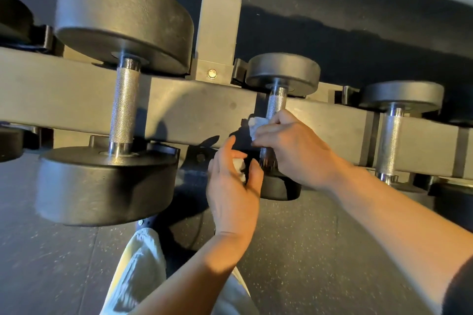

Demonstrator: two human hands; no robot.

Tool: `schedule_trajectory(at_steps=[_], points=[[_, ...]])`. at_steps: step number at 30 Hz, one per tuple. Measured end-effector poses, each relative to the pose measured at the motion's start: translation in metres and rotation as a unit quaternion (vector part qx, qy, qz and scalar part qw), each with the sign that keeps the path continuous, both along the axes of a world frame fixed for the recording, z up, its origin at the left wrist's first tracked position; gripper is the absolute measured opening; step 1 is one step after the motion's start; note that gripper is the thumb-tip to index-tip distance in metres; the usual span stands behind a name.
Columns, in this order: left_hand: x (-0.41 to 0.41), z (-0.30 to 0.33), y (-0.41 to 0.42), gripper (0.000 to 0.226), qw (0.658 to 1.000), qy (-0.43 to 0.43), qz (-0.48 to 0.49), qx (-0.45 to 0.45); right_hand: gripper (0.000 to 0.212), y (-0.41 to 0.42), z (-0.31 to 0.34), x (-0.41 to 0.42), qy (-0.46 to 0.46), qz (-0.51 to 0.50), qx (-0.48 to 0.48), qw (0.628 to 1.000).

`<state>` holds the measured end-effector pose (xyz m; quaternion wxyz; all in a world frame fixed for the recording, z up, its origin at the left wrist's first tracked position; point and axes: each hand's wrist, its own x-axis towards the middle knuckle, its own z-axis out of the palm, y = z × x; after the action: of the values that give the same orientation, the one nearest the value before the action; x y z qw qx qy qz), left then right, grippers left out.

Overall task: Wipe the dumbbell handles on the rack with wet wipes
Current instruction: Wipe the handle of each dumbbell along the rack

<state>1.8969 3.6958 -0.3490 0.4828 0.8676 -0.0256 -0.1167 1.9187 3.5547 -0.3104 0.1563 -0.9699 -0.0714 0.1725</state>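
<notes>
The middle dumbbell (281,77) lies across the rack (194,107) between a large dumbbell (120,84) and a third one (399,100). The right hand (299,151) curls its grip round the knurled handle (276,105), pressing a white wet wipe (256,126) against it. The left hand (235,186), just beside, loosely holds a second wipe (239,165) in half-curled fingers.

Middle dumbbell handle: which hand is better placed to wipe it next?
The right hand: it already holds a wipe against the handle. The left hand holds another wipe beside it.
</notes>
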Motion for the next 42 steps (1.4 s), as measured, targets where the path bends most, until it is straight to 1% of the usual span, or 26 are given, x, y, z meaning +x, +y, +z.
schedule_trajectory(at_steps=[4,5,6,7,8,10,11,12,16,17,18,19,21,22,24,26,27,28,31,33,35,38,40,41,42], points=[[-0.001,0.002,-0.004,0.044,1.000,0.014,0.025,-0.007,0.041,-0.005,0.005,-0.012,0.083,0.002,0.101,0.991],[-0.001,0.002,-0.005,0.044,0.999,0.014,0.039,-0.016,0.041,-0.006,0.007,-0.017,0.092,-0.014,0.129,0.987],[0.001,0.004,-0.007,0.044,0.998,0.015,0.055,-0.026,0.041,-0.006,0.008,-0.022,0.082,-0.041,0.160,0.983],[0.003,0.005,-0.010,0.043,0.997,0.015,0.071,-0.036,0.040,-0.008,0.009,-0.024,0.042,-0.077,0.183,0.979],[0.006,0.006,-0.014,0.042,0.995,0.011,0.085,-0.044,0.038,-0.012,0.009,-0.025,-0.028,-0.112,0.182,0.977],[0.013,0.010,-0.026,0.038,0.994,-0.004,0.096,-0.052,0.035,-0.023,0.004,-0.018,-0.181,-0.157,0.120,0.963],[0.016,0.011,-0.033,0.037,0.994,-0.011,0.092,-0.050,0.033,-0.029,0.000,-0.012,-0.225,-0.170,0.090,0.955],[0.018,0.012,-0.039,0.037,0.995,-0.019,0.083,-0.042,0.032,-0.033,-0.006,-0.005,-0.241,-0.175,0.076,0.952],[0.018,0.007,-0.049,0.040,0.995,-0.059,0.058,0.048,0.024,-0.027,-0.022,0.001,-0.221,-0.195,0.125,0.947],[0.018,0.006,-0.049,0.042,0.995,-0.064,0.057,0.055,0.021,-0.024,-0.022,-0.004,-0.209,-0.193,0.146,0.948],[0.017,0.005,-0.048,0.043,0.995,-0.062,0.060,0.051,0.024,-0.021,-0.023,-0.011,-0.191,-0.191,0.169,0.948],[0.016,0.005,-0.047,0.042,0.996,-0.054,0.064,0.042,0.026,-0.018,-0.023,-0.019,-0.170,-0.189,0.197,0.947],[0.015,0.007,-0.047,0.039,0.997,-0.042,0.060,0.032,0.023,-0.014,-0.025,-0.035,-0.125,-0.198,0.251,0.939],[0.015,0.009,-0.047,0.039,0.997,-0.043,0.053,0.038,0.027,-0.012,-0.026,-0.042,-0.101,-0.219,0.281,0.929],[0.016,0.011,-0.049,0.041,0.996,-0.046,0.044,0.069,0.031,-0.010,-0.023,-0.050,-0.040,-0.292,0.341,0.893],[0.017,0.011,-0.051,0.036,0.992,-0.056,0.047,0.098,0.031,-0.013,-0.023,-0.053,-0.006,-0.337,0.374,0.864],[0.018,0.011,-0.052,0.034,0.992,-0.058,0.048,0.105,0.031,-0.015,-0.023,-0.052,-0.017,-0.356,0.379,0.854],[0.018,0.011,-0.052,0.032,0.991,-0.058,0.044,0.109,0.029,-0.019,-0.023,-0.051,-0.048,-0.381,0.377,0.843],[0.019,0.009,-0.055,0.031,0.991,-0.051,0.035,0.122,0.021,-0.033,-0.025,-0.040,-0.170,-0.465,0.359,0.791],[0.019,0.008,-0.057,0.028,0.988,-0.061,0.033,0.134,0.017,-0.036,-0.033,-0.026,-0.209,-0.477,0.358,0.775],[0.019,0.007,-0.058,0.026,0.986,-0.086,0.025,0.138,0.016,-0.032,-0.043,-0.010,-0.227,-0.476,0.384,0.758],[0.020,0.008,-0.058,0.028,0.986,-0.094,0.007,0.135,0.012,-0.022,-0.055,0.004,-0.250,-0.499,0.357,0.749],[0.023,0.007,-0.056,0.029,0.987,-0.086,0.001,0.139,0.009,-0.020,-0.058,0.004,-0.232,-0.528,0.375,0.726],[0.025,0.006,-0.053,0.027,0.987,-0.075,0.003,0.139,0.007,-0.018,-0.061,0.002,-0.236,-0.526,0.381,0.723],[0.028,0.005,-0.051,0.026,0.989,-0.059,0.009,0.136,0.005,-0.016,-0.064,0.000,-0.251,-0.515,0.374,0.730]])
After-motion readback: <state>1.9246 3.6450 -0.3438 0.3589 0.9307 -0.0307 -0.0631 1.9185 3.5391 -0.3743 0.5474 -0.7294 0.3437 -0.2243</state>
